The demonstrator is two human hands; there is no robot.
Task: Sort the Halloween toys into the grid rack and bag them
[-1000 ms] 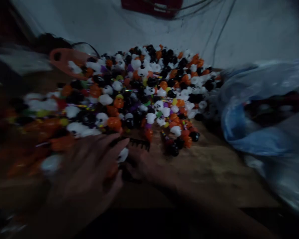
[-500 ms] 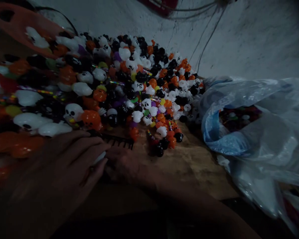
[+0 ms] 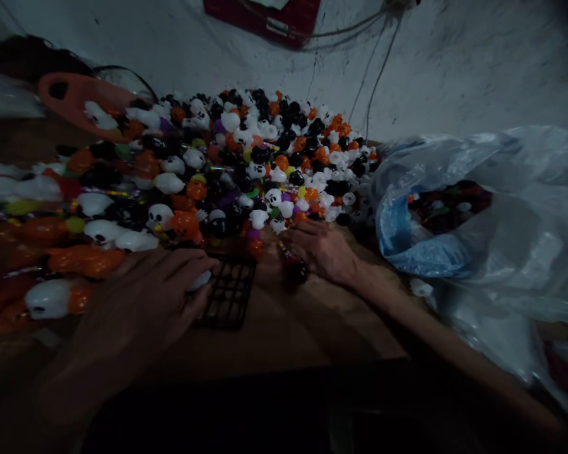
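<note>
A black grid tray [image 3: 231,291] lies on the wooden table [image 3: 288,328]. My left hand [image 3: 156,302] is closed over its left side, with a small white piece [image 3: 199,281] between thumb and fingers. To the right, my right hand [image 3: 324,249] reaches to the near edge of the pile of small Halloween figures [image 3: 265,145], which are white, black and orange. Its fingertips are hidden among them, so what they hold cannot be made out. Beside that hand lies a dark figure [image 3: 297,271] with a colourful beaded tube.
On the right stands an open clear plastic bag [image 3: 525,189] with a blue rim band [image 3: 397,227] and dark contents. An orange-pink basket [image 3: 76,104] is at the back left. A red object [image 3: 284,22] hangs on the wall [image 3: 454,75].
My right hand has moved from beside my left hand to the figures on the right, uncovering the black tray. The whole view has shifted a little. My left hand still grips the white piece.
</note>
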